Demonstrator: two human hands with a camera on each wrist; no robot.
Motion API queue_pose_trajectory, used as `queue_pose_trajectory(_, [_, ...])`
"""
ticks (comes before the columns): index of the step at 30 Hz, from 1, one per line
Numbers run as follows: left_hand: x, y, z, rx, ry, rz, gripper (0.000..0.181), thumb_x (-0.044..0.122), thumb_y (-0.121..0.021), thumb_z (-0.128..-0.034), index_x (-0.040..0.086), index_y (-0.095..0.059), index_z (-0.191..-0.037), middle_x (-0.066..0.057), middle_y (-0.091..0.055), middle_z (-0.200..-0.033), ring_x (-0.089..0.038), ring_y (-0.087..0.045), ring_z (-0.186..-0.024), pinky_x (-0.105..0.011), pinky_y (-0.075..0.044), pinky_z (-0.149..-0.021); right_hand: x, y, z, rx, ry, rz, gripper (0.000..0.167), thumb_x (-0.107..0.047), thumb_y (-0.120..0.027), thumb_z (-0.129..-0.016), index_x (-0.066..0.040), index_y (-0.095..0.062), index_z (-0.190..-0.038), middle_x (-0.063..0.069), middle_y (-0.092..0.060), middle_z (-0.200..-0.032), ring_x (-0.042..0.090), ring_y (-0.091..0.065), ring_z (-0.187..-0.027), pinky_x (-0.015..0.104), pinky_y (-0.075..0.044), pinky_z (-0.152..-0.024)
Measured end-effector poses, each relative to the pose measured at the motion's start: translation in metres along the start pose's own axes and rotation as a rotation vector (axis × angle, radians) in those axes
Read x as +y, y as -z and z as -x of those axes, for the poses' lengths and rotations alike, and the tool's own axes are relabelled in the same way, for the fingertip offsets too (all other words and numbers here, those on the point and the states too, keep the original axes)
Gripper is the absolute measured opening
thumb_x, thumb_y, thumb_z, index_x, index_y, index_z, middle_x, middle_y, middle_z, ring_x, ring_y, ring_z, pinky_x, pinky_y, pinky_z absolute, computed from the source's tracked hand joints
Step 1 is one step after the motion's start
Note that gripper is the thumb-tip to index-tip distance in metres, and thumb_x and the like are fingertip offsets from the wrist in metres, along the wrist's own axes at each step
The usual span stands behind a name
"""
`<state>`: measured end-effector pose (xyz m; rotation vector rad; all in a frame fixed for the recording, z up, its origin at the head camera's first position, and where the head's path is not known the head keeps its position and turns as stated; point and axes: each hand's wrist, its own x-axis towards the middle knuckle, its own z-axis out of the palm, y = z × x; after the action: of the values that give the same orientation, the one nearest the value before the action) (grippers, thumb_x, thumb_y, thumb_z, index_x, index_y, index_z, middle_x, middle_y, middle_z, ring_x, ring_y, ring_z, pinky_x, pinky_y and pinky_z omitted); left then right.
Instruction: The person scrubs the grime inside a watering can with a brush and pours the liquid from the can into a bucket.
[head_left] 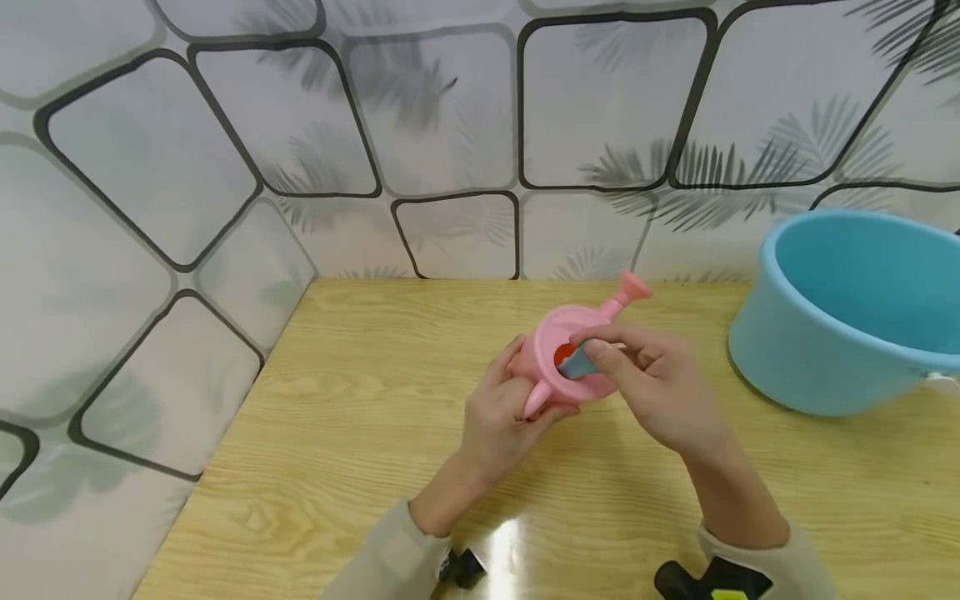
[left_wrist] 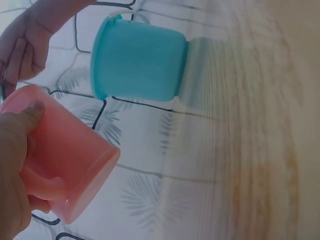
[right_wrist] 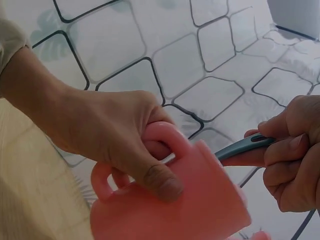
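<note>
My left hand (head_left: pixel 498 410) grips a pink toy watering can (head_left: pixel 534 358) by its side near the handle, tilted above the wooden table. The can's spout with a flared rose (head_left: pixel 633 286) points to the far right. In the right wrist view, the left thumb presses on the can's wall (right_wrist: pixel 170 215). My right hand (head_left: pixel 660 379) pinches a blue tool by its handle (right_wrist: pixel 245 145), which has a slot near its end. The tool's other end is inside the can's opening, so its kind is hidden. Something orange (head_left: pixel 562 354) shows inside the can.
A large light-blue bucket (head_left: pixel 810 358) with a white handle fitting stands on the table (head_left: pixel 322 450) to the right. Patterned walls (head_left: pixel 450 125) close off the table's back and left side.
</note>
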<state>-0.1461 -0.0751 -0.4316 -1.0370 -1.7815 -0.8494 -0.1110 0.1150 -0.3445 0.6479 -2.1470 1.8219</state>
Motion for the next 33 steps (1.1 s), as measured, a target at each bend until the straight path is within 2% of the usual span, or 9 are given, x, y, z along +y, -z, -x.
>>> queue_pose_trajectory(6, [-0.004,0.001,-0.003,-0.004,-0.017,0.025,0.042,0.024,-0.090,-0.0707,0.006,-0.053,-0.061,0.002,-0.042,-0.051,-0.013,-0.054,-0.057,-0.047,-0.048,-0.104,-0.003,0.012,0.001,0.045,0.123,-0.143,0.017,0.013,-0.059,-0.092,0.007,-0.070,-0.103,-0.001,-0.042,-0.053,0.008,-0.027,-0.043,0.019,-0.021,-0.038])
queue_pose_trajectory(10, [-0.003,0.001,-0.002,0.007,-0.017,0.042,0.038,0.028,-0.084,-0.0782,0.007,-0.057,-0.062,0.003,-0.044,-0.050,-0.010,-0.052,-0.055,-0.048,-0.049,-0.103,0.001,0.001,-0.002,-0.047,0.034,-0.032,0.015,0.007,-0.059,-0.095,0.007,-0.070,-0.105,0.007,-0.069,-0.083,0.011,-0.058,-0.071,0.017,-0.049,-0.061])
queue_pose_trajectory(13, [-0.001,0.001,-0.003,0.013,-0.034,0.041,0.038,0.030,-0.083,-0.0798,0.008,-0.057,-0.062,0.004,-0.044,-0.050,-0.008,-0.051,-0.053,-0.048,-0.049,-0.102,-0.003,0.000,0.001,-0.076,-0.038,-0.030,0.016,0.004,-0.059,-0.097,0.005,-0.070,-0.107,0.008,-0.073,-0.098,0.013,-0.066,-0.090,0.023,-0.056,-0.076])
queue_pose_trajectory(18, [0.002,0.001,-0.008,0.001,-0.024,0.041,0.038,0.025,-0.088,-0.0730,0.008,-0.057,-0.062,0.003,-0.045,-0.052,-0.011,-0.056,-0.058,-0.047,-0.048,-0.104,-0.013,0.012,0.006,-0.001,0.059,-0.211,0.019,0.013,-0.055,-0.095,0.008,-0.069,-0.106,-0.003,-0.047,-0.051,0.004,-0.039,-0.042,0.010,-0.031,-0.039])
queue_pose_trajectory(20, [0.003,0.001,-0.008,-0.002,-0.018,0.042,0.038,0.025,-0.088,-0.0728,0.008,-0.057,-0.062,0.003,-0.045,-0.051,-0.011,-0.057,-0.059,-0.047,-0.048,-0.105,-0.013,0.011,0.005,0.004,0.062,-0.205,0.017,0.013,-0.056,-0.094,0.009,-0.069,-0.105,-0.004,-0.039,-0.050,0.005,-0.029,-0.041,0.012,-0.027,-0.038])
queue_pose_trajectory(24, [0.005,0.002,-0.008,0.010,-0.024,0.027,0.039,0.027,-0.088,-0.0730,0.009,-0.056,-0.061,0.004,-0.042,-0.050,-0.009,-0.052,-0.055,-0.047,-0.049,-0.104,-0.010,0.006,0.003,-0.043,-0.089,-0.128,0.015,0.004,-0.059,-0.097,0.003,-0.070,-0.106,-0.004,-0.043,-0.053,0.010,-0.033,-0.046,0.019,-0.035,-0.043])
queue_pose_trajectory(26, [0.004,0.003,-0.007,0.009,-0.016,0.021,0.040,0.026,-0.090,-0.0713,0.009,-0.055,-0.061,0.004,-0.042,-0.051,-0.010,-0.051,-0.055,-0.047,-0.049,-0.104,-0.009,0.006,0.003,-0.038,-0.141,-0.135,0.016,0.001,-0.058,-0.098,-0.001,-0.072,-0.106,-0.002,-0.032,-0.050,0.013,-0.022,-0.043,0.024,-0.025,-0.037])
queue_pose_trajectory(29, [0.001,0.002,-0.006,-0.010,0.005,0.018,0.043,0.022,-0.092,-0.0669,0.007,-0.053,-0.062,0.003,-0.042,-0.052,-0.012,-0.052,-0.057,-0.045,-0.048,-0.104,-0.007,0.013,0.005,0.000,-0.109,-0.261,0.020,0.007,-0.053,-0.098,0.001,-0.071,-0.108,0.002,-0.020,-0.047,0.016,-0.011,-0.039,0.027,-0.008,-0.034])
queue_pose_trajectory(33, [0.000,0.000,-0.005,-0.024,0.014,0.024,0.045,0.021,-0.092,-0.0657,0.008,-0.050,-0.062,0.003,-0.041,-0.052,-0.010,-0.048,-0.054,-0.045,-0.047,-0.105,-0.005,0.013,0.004,-0.008,-0.092,-0.301,0.021,0.009,-0.052,-0.098,0.002,-0.070,-0.108,0.003,-0.021,-0.046,0.016,-0.011,-0.037,0.026,-0.007,-0.032])
